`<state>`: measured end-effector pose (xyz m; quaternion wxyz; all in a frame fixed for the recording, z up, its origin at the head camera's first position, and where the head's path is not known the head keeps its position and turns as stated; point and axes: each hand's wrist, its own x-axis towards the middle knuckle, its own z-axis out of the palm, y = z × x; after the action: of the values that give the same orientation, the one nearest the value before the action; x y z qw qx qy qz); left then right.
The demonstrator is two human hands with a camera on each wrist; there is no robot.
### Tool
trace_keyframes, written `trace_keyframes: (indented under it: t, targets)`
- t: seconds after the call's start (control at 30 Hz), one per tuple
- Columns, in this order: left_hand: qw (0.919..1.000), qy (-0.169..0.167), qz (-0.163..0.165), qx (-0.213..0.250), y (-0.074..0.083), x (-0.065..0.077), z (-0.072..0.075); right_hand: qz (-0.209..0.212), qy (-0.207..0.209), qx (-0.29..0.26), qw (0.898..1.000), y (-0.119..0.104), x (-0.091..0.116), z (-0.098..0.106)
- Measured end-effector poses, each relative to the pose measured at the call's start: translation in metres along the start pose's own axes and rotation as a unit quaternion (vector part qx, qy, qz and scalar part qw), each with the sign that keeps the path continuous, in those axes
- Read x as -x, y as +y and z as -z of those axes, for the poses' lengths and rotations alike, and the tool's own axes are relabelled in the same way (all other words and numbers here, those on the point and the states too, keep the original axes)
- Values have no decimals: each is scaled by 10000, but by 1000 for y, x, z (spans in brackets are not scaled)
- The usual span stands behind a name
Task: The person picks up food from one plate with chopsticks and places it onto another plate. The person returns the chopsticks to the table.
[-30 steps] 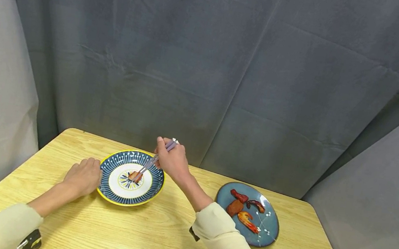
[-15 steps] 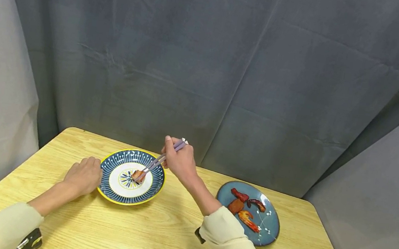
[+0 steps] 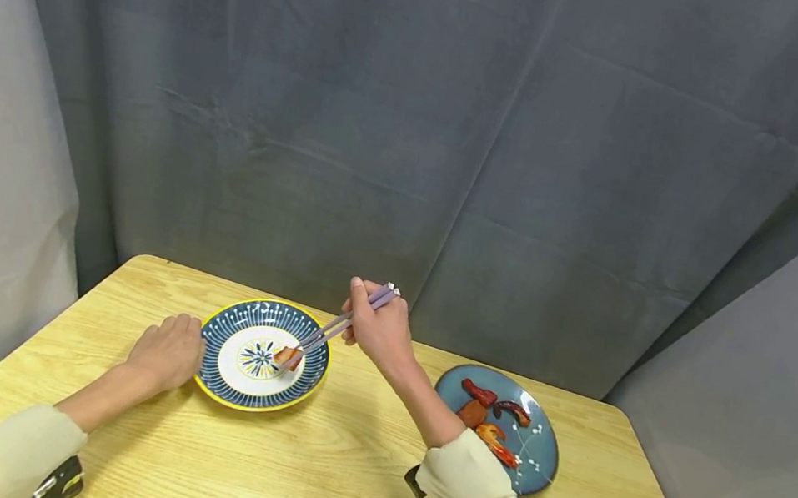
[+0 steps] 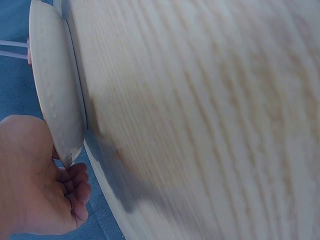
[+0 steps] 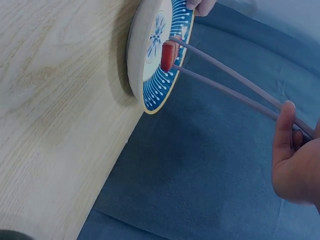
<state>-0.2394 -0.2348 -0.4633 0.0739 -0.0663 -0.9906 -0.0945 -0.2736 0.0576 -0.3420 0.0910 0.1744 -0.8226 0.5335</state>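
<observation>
My left hand [image 3: 168, 351] grips the left edge of a round plate [image 3: 218, 343] with a blue patterned border and yellow rim. In the left wrist view its fingers [image 4: 76, 186] curl at the plate's edge. My right hand [image 3: 382, 335] holds a pair of light purple chopsticks [image 3: 334, 326], slanting down to the left. Between their tips is a reddish-brown piece of food [image 3: 288, 358], perhaps meat. The right wrist view has the food piece [image 5: 168, 56] pinched in front of the plate's inside, right of its centre pattern. I cannot tell whether it touches the plate.
A blue-grey plate [image 3: 539, 461] with white blossom marks stands at the right, bearing several food pieces, among them a shrimp [image 3: 497, 445]. My right forearm partly covers its left side. The wooden table [image 3: 310, 464] backs onto a grey curtain [image 3: 307, 144].
My right hand has moved right with the chopsticks, carrying the food piece from the plate's centre toward its right side. My left hand has stayed at the plate's edge.
</observation>
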Motion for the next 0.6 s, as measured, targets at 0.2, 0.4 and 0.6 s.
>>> trace_keyframes:
  t: [0.2, 0.4, 0.6]
  targets:
    - [10000, -1, 12, 6, 1, 0, 0, -27, -22, 4, 10000, -1, 5, 11]
    - [10000, 4, 14, -10, 0, 0, 0, -47, -21, 63, 10000, 0, 9, 21]
    - [10000, -14, 34, -40, 0, 0, 1, -63, -10, -44, 10000, 1, 12, 28]
